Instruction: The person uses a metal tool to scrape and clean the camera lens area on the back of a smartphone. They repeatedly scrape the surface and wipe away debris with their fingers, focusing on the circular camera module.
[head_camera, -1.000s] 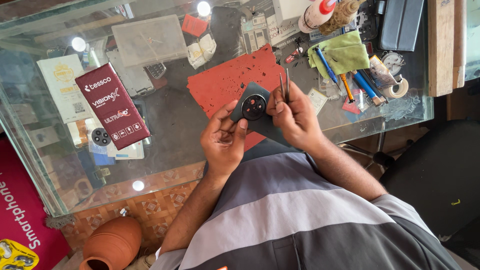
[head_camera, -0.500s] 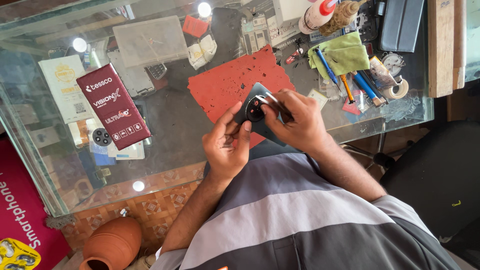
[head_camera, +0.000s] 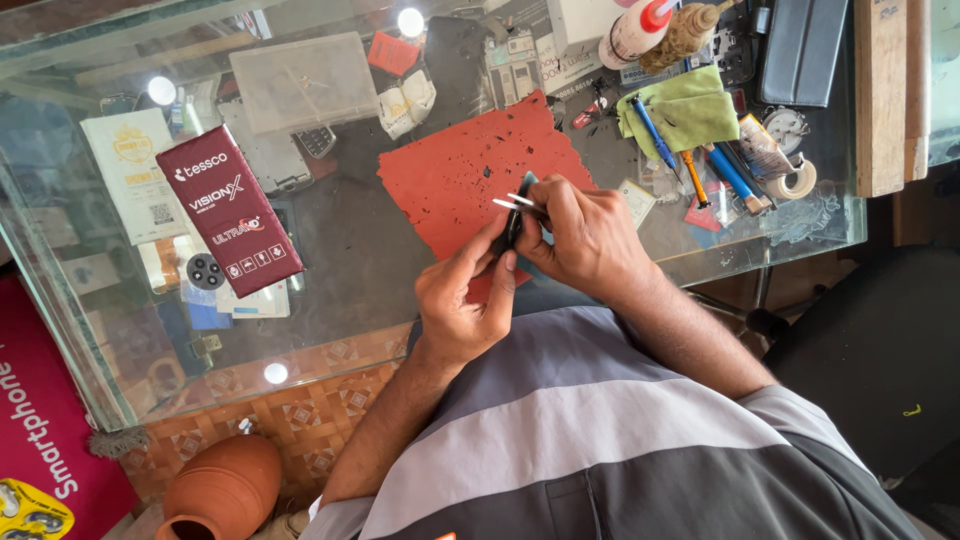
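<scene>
Head view looks straight down on a person in a grey striped shirt seated at a glass table (head_camera: 330, 240). Both hands meet just above the near edge of a red work mat (head_camera: 450, 180). The left hand (head_camera: 462, 300) pinches a small dark phone part (head_camera: 514, 222) between thumb and fingers, holding it on edge so only its thin side shows. The right hand (head_camera: 585, 235) is closed around a pair of metal tweezers (head_camera: 520, 203), whose bright tips lie against the top of the part.

As to progress, the part is lifted off the mat and held in the air, with the tweezers at it; that suggests the fine work on it is under way rather than finished. Whether anything has been fitted or pulled free cannot be told, since the face of the part is turned away from the camera. Nothing lies set aside on the mat beside the hands.

A maroon box (head_camera: 228, 222) rests on the glass well to the left. A green cloth (head_camera: 690, 108), blue-handled screwdrivers (head_camera: 735, 175) and a roll of tape (head_camera: 798, 180) lie to the right, untouched. A clay pot (head_camera: 215, 490) stands on the floor below.
</scene>
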